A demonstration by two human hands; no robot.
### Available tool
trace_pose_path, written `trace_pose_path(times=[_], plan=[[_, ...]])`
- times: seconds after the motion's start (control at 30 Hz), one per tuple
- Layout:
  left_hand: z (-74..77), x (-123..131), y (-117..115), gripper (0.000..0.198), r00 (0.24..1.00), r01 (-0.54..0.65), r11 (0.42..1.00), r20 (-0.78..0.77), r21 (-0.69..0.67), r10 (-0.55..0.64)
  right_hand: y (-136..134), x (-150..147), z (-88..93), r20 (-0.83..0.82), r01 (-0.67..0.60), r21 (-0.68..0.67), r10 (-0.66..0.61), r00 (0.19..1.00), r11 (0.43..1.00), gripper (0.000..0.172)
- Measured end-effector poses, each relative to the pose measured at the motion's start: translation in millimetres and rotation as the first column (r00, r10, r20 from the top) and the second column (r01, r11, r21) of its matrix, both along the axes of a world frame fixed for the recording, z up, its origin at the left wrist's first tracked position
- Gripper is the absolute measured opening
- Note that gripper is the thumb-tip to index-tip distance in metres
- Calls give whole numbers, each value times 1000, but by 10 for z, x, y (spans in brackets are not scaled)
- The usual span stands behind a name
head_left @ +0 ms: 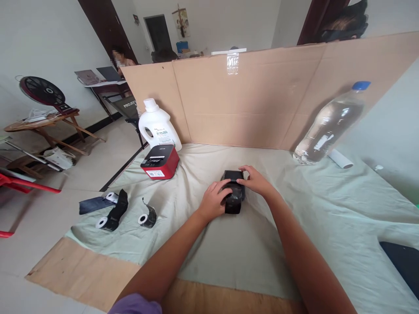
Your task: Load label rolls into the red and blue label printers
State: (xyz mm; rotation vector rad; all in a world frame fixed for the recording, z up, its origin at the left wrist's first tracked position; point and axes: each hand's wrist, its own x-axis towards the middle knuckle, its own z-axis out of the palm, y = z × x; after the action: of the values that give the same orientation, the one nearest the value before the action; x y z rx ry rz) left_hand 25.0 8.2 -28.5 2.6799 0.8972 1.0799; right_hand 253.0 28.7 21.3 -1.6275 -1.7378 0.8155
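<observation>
A small black device (234, 197), box-shaped like a little printer, sits on the pale green cloth (321, 218) in the middle of the table. My left hand (212, 201) wraps round its left side, fingers curled on it. My right hand (255, 179) rests on its top right edge, fingers pressed to the top. Both hands hold the device where it stands on the cloth.
A red and black printer (160, 162) and a white jug (157, 126) stand at the back left. Three black-wrapped rolls (113, 211) lie at the left. A clear water bottle (330, 124) leans on the cardboard wall (262, 100). A person sits far behind.
</observation>
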Motion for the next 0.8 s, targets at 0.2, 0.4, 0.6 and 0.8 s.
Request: trace_pose_path(times=[0.2, 0.4, 0.6, 0.8], plan=[[63, -4, 37, 68, 994, -105, 960, -17, -258, 104, -7, -80, -97, -254, 114, -213, -168, 953, 970, 52], [86, 7, 32, 79, 989, -127, 945, -110, -300, 98, -78, -148, -165, -361, 205, -249, -287, 887, 947, 62], [-8, 20, 76, 81, 982, -144, 944, -162, -297, 99, -147, -251, -290, -456, 293, -235, -372, 809, 927, 49], [-68, 16, 128, 70, 998, -58, 958, -16, -279, 56, -342, -367, -446, -495, 337, -87, -334, 802, 937, 43]])
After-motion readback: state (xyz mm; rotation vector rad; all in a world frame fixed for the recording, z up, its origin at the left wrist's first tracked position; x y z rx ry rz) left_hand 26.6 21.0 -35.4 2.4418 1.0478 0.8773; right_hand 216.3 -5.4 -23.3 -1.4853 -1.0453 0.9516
